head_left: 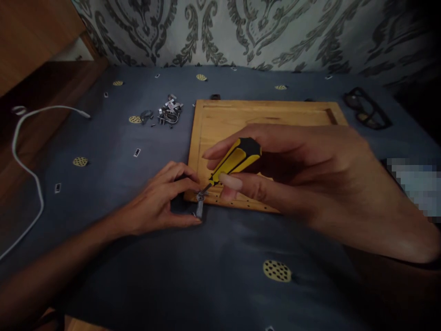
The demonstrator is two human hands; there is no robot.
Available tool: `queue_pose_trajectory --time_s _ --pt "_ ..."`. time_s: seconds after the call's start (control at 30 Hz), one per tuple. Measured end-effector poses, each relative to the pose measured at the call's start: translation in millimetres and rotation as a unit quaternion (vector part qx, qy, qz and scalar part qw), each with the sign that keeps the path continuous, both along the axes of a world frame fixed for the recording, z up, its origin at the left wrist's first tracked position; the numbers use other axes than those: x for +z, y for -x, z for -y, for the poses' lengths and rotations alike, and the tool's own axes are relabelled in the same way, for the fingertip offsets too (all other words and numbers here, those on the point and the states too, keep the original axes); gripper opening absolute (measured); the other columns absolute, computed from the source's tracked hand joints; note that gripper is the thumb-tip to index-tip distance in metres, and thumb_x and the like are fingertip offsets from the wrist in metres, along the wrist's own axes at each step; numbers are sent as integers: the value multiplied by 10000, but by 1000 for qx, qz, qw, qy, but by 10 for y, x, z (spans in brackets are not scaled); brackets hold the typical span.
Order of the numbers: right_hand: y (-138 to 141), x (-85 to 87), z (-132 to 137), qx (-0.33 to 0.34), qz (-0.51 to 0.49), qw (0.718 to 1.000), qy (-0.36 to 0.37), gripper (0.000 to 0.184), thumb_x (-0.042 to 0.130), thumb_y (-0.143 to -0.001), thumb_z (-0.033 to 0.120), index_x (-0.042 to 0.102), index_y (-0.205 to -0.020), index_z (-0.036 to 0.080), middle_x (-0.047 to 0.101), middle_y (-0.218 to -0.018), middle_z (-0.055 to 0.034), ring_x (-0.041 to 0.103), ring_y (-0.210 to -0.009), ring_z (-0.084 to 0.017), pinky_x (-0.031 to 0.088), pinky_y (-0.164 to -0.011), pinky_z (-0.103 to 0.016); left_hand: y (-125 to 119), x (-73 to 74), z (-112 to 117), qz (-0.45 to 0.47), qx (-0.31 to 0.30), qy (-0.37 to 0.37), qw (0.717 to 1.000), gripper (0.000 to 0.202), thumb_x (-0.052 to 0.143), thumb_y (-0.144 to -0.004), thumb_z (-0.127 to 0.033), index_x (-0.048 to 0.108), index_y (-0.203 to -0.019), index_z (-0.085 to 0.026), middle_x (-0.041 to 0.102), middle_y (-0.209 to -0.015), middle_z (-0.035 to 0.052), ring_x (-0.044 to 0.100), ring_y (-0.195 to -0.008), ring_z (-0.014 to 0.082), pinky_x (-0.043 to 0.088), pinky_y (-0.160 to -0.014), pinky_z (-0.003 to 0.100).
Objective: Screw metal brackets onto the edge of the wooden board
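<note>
A short yellow-and-black screwdriver is in my right hand, its handle tilted between the thumb and fingers. The shaft points down and left, with its tip at a small metal hinge. That hinge sits at the near left corner of a wooden panel and sticks out past its near edge. My left hand steadies the hinge, thumb at its near end and fingers by the panel corner. Small dark holes run along the panel's near edge. My right hand covers much of the panel.
A heap of metal hinges and loose screws lies left of the panel. Black-framed glasses rest at the far right. A white cable curves along the left side. Behind is a patterned fabric; a blue printed cloth lies underneath.
</note>
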State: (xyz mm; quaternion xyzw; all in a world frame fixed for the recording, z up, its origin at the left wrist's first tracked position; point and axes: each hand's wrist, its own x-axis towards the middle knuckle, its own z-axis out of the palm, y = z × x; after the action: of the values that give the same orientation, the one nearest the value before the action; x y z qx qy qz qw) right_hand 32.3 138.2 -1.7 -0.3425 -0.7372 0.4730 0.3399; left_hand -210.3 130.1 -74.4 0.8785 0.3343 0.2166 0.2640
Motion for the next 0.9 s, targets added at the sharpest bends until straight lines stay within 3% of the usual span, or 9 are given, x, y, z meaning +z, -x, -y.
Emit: queue_pose_trajectory --time_s 0.13,0.2,0.37,0.53,0.7,0.9 --pt "95 -90 29 -117 -5 988 -101 278 829 -813 378 600 -748 235 621 -733 45 598 -611 -102 484 -506 -233 -8 7 13 -1 3 -8 1000 378 763 -873 -408 640 -1185 -232 592 -1196 66 553 -1079 236 507 -917 380" --pt "149 -138 40 -157 -11 979 -132 344 844 -799 376 538 -724 238 553 -681 58 531 -575 -92 447 -500 -242 -12 12 18 2 6 -8 1000 387 770 -867 -409 637 -1187 -236 602 -1181 64 561 -1072 237 509 -919 388" --pt "197 -130 74 -208 -32 952 -222 343 845 -803 298 513 -731 249 620 -748 40 586 -571 -106 475 -487 -263 3 -17 8 3 6 -4 1000 354 759 -868 -426 659 -1153 -241 606 -1215 75 563 -1143 266 507 -958 414" --pt "173 -68 76 -223 -31 949 -222 316 849 -795 323 547 -733 254 636 -742 33 609 -546 -123 462 -434 -270 14 -39 -3 -8 8 1 1000 379 773 -851 -426 654 -1164 -250 601 -1250 76 556 -1192 281 500 -998 439" --pt "179 -127 73 -222 9 953 -206 331 813 -824 432 551 -734 250 645 -750 27 602 -541 -127 483 -451 -276 -13 11 17 -16 16 14 1000 405 783 -845 -420 659 -1182 -232 602 -1262 84 556 -1188 284 503 -988 437" --pt "187 -169 82 -215 24 958 -189 331 822 -813 450 572 -736 247 632 -700 26 598 -564 -139 462 -472 -272 -9 22 17 -17 12 17 1000 396 774 -854 -411 657 -1194 -247 609 -1243 71 560 -1169 271 505 -973 425"
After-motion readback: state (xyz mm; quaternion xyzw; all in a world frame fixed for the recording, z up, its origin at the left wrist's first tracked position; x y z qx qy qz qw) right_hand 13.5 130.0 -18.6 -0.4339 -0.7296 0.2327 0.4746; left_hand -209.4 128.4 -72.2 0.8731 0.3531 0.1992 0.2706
